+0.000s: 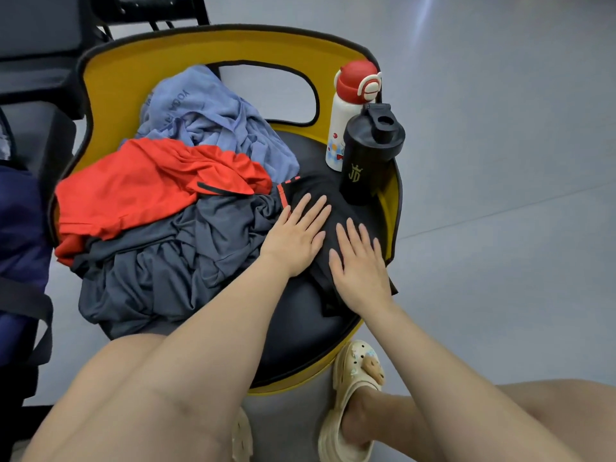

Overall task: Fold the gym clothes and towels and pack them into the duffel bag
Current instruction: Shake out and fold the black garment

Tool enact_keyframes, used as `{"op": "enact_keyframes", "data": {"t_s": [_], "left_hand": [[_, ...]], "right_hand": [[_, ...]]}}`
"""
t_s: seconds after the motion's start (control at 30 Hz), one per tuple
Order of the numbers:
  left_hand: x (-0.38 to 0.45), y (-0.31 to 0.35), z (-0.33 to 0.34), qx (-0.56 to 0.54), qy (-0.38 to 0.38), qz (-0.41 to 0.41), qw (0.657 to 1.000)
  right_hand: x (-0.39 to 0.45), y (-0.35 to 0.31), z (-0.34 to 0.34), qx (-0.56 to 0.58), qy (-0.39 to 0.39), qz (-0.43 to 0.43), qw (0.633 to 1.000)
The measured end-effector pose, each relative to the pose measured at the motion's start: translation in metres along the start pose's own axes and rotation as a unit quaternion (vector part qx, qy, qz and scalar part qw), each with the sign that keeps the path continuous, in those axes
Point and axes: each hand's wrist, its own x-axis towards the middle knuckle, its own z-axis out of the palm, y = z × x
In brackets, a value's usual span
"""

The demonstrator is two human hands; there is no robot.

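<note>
A black garment with a red-striped hem (315, 195) lies flat on the right side of a yellow chair's dark seat (300, 338). My left hand (296, 233) and my right hand (358, 265) press on it side by side, fingers straight. To the left, a heap holds a dark grey garment (173, 258), a red garment (140, 185) and a pale blue towel (216, 118). The dark blue duffel bag (20, 248) with a black strap shows at the left edge, only partly in view.
A white bottle with a red cap (346, 111) and a black shaker bottle (370, 155) stand on the seat's far right, close to my fingertips. The yellow chair back (206, 45) curves behind. Black gym equipment (40, 61) fills the upper left. Grey floor lies to the right.
</note>
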Motion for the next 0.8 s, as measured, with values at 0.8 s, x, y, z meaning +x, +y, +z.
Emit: {"op": "enact_keyframes", "data": {"t_s": [0.8], "left_hand": [[0.048,-0.012,-0.003,0.004,-0.044,-0.04,0.998]], "right_hand": [[0.064,0.004,-0.008,-0.07,-0.043,-0.027,0.996]]}}
